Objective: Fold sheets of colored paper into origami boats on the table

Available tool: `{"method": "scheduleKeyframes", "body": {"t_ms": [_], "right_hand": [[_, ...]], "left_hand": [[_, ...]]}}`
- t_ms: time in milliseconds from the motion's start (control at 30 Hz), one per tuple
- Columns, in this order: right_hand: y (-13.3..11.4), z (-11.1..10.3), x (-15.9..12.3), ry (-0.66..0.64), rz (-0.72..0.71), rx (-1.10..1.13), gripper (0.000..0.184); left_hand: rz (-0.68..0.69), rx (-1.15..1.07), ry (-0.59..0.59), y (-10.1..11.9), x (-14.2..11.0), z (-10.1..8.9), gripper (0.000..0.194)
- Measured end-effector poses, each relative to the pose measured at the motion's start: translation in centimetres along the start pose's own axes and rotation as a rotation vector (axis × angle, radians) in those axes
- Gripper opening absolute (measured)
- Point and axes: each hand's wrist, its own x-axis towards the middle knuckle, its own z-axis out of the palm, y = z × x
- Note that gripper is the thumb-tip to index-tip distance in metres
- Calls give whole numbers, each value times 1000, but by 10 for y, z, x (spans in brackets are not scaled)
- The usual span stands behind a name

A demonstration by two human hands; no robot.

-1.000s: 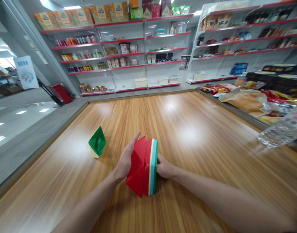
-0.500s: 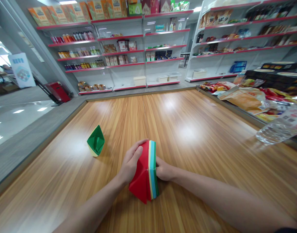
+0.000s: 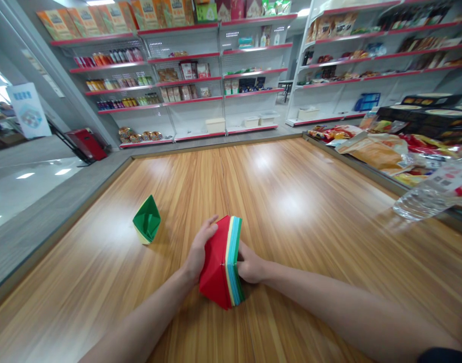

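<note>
Hands flank an upright stack of coloured paper (image 3: 225, 262) near the worktop (image 3: 291, 201) front edge, left hand (image 3: 198, 252) curled on its red face, right hand (image 3: 249, 264) gripping behind, a green folded boat (image 3: 146, 225) at ten o'clock; separating one sheet seemingly needs a thumb peel.

**A shop interior with a wooden table and stocked shelves**

A wide wooden table (image 3: 291, 201) with a glossy, striped grain fills the foreground, catching soft white reflections from ceiling lights. Beyond it lies a grey floor (image 3: 38, 201). White shelving units with red edges (image 3: 200, 75) line the back wall, holding boxes, bottles and packets. More shelves (image 3: 367, 55) run along the right. A red bin (image 3: 87, 143) stands by the left wall near a white sign (image 3: 28, 111). Snack packets (image 3: 382, 151) are piled on a counter at the right.
</note>
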Motion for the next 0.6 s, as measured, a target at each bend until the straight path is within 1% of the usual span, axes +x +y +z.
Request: {"method": "scheduleKeyframes", "body": {"t_ms": [67, 100, 167, 233, 433, 600], "right_hand": [[4, -2, 0, 10, -11, -30, 17], [5, -2, 0, 12, -12, -42, 18], [5, -3, 1, 4, -10, -57, 18], [4, -4, 2, -18, -13, -63, 18], [4, -6, 4, -87, -32, -19, 16], [2, -5, 3, -100, -40, 5, 18]], "left_hand": [[-181, -70, -13, -2, 3, -3, 43], [-239, -90, -14, -3, 4, -4, 39], [-278, -122, 3, -5, 5, -5, 33], [-259, -136, 22, -8, 6, -5, 31], [-101, -43, 65, -12, 6, -3, 32], [-63, -5, 67, -15, 6, -4, 29]]}}
